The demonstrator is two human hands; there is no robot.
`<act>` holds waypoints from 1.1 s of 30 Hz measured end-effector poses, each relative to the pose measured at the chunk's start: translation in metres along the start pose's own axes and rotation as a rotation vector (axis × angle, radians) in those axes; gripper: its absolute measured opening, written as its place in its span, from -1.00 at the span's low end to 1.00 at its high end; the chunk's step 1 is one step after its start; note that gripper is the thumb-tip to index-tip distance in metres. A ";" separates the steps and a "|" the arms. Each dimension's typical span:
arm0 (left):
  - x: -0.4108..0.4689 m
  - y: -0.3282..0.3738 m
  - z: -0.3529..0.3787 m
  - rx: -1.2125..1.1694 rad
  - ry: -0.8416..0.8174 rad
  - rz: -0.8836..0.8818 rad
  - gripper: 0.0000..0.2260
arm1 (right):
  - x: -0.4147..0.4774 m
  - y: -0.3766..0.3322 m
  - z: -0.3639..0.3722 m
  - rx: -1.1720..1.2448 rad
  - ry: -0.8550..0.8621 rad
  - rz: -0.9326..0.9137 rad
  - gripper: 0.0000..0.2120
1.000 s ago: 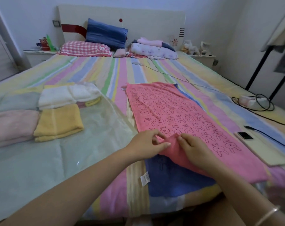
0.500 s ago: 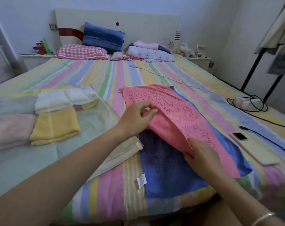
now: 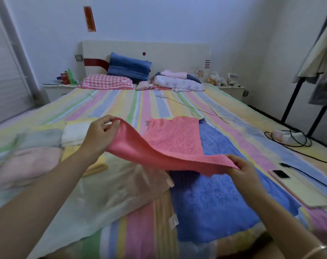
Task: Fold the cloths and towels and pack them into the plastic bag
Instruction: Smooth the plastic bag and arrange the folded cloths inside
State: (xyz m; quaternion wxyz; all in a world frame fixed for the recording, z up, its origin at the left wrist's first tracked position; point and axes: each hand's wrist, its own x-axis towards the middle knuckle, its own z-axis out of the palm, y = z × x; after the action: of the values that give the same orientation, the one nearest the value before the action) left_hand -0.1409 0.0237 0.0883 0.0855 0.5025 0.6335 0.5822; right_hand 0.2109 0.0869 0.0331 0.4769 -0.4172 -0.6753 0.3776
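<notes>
Pink towel [image 3: 175,144], near edge raised over blue towel [image 3: 215,204], left hand [image 3: 99,134] and right hand [image 3: 243,170] seemingly pinching corners

1 head view, close above bed [image 3: 121,101], facing headboard [image 3: 159,51].

A thin silvery bangle [image 3: 317,251] circles the right wrist.
</notes>
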 end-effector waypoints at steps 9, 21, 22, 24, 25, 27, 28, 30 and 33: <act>-0.057 -0.029 -0.066 0.579 -0.375 -0.371 -0.75 | 0.000 -0.068 -0.003 -0.243 -0.571 0.276 -0.87; -0.056 0.002 -0.060 0.287 -0.708 -0.472 -0.75 | 0.014 -0.040 -0.004 0.068 -0.662 0.525 -0.77; -0.049 -0.005 -0.053 0.245 -0.614 -0.471 -0.76 | 0.019 -0.031 0.000 0.034 -0.555 0.559 -0.76; -0.034 -0.015 -0.037 0.134 -0.467 -0.498 -0.77 | 0.034 -0.013 0.005 -0.029 -0.388 0.615 -0.79; -0.027 -0.020 -0.028 0.106 -0.408 -0.506 -0.79 | 0.042 -0.003 0.008 -0.048 -0.328 0.635 -0.78; -0.011 -0.030 -0.008 0.068 -0.301 -0.506 -0.81 | 0.060 0.016 0.011 -0.071 -0.222 0.659 -0.78; -0.001 -0.036 0.001 0.050 -0.242 -0.487 -0.82 | 0.069 0.022 0.014 -0.064 -0.171 0.652 -0.79; 0.024 -0.045 0.019 0.023 -0.107 -0.406 -0.85 | 0.092 0.033 0.019 -0.031 -0.053 0.608 -0.83; 0.078 -0.058 0.043 0.018 0.024 -0.252 -0.87 | 0.137 0.052 0.030 -0.005 0.105 0.512 -0.84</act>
State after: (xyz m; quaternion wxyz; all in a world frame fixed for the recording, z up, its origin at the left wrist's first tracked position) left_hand -0.1797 0.1197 0.0644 0.1458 0.4125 0.6979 0.5670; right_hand 0.1658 0.2294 0.0238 0.3990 -0.5946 -0.5229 0.4624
